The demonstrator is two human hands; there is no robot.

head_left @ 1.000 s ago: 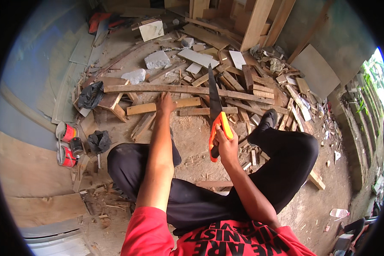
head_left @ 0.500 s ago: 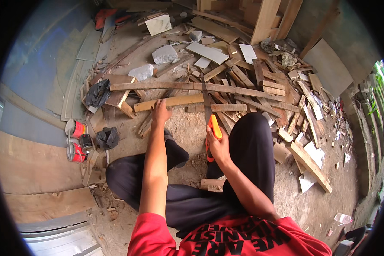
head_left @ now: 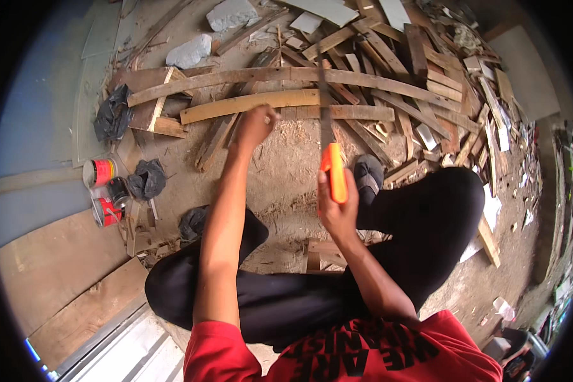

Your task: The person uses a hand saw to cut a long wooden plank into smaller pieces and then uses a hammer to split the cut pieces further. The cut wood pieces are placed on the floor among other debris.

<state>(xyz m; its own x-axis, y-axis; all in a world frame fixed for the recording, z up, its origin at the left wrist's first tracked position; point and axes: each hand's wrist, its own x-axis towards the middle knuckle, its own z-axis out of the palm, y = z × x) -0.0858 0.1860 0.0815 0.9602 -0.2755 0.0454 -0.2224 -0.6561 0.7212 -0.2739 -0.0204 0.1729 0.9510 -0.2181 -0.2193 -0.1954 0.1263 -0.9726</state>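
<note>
My right hand [head_left: 339,213] is wrapped round the orange handle of a handsaw [head_left: 337,175]. Its dark, narrow blade points away from me, passing by the right end of a yellowish wooden plank [head_left: 254,104] and over a longer beam [head_left: 235,77]. Just below the yellowish plank, my left hand [head_left: 256,127] is curled closed, with nothing visible in it. Behind the saw, a shorter grey-brown board [head_left: 363,113] lies at the right end of the yellowish plank. Whether the saw teeth touch wood, I cannot tell.
Scrap boards [head_left: 382,54] are heaped at the far right. Pale rubble lumps [head_left: 190,51] lie beyond the beam. Red cans [head_left: 99,172] and black plastic bags [head_left: 148,179] are at the left. Between my legs sits a small wood block [head_left: 326,248].
My left hand has come off the yellowish plank and curled closed just below it. The saw stays in my right hand. My right knee has swung outward, and the view has tilted down.
</note>
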